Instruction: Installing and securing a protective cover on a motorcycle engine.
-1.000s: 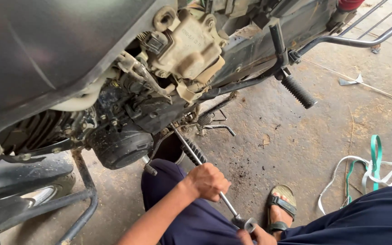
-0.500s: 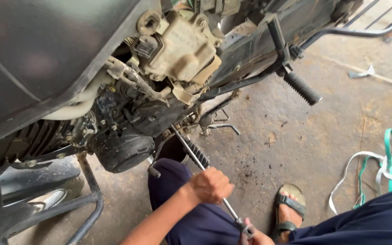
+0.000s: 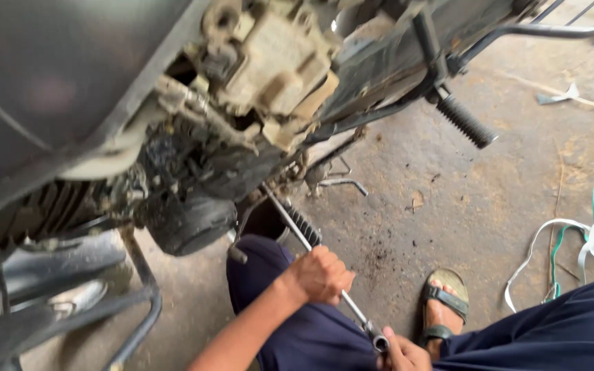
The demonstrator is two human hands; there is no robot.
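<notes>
The motorcycle fills the upper left of the view, tipped so that its underside and engine face the person, with the pale, grimy casing above and the dark round cover low on the engine. Compared with a second ago, the machine sits larger and nearer in view and its parts have slid leftward, so the head has leaned in toward the work.

The concrete floor spreads to the right, stained with dark specks. A ribbed footpeg juts out from the frame above it, and white and green straps lie loose near the right edge. The person's sandalled foot rests flat on the floor, beside the dark blue trousers.

The long metal rod tool runs from the engine's underside down toward the person, its far end hidden among the parts. The left hand is closed around the middle of the rod. The right hand closes on the rod's near end at the bottom edge of the view, partly cut off. Both hands have kept their grip on the tool, which keeps much the same slant as before, so the effort on the rod appears to be continuing.
</notes>
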